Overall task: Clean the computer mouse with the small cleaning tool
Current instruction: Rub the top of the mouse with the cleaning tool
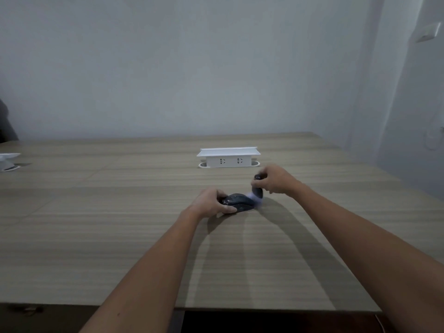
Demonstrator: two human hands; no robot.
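Dark mouse [237,202] clamped in left hand [211,203]; right hand [274,180] grips brush [257,191], bristles touching it.

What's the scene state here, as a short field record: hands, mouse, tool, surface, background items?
left hand: grips the mouse from its left side, holding it on the table
right hand: holds the cleaning tool upright
mouse: dark, on the table, not lifted
cleaning tool: dark handle, pale blurred tip at the mouse's right end
table: wood grain
socket box: white, raised from the table behind the hands, nothing plugged in
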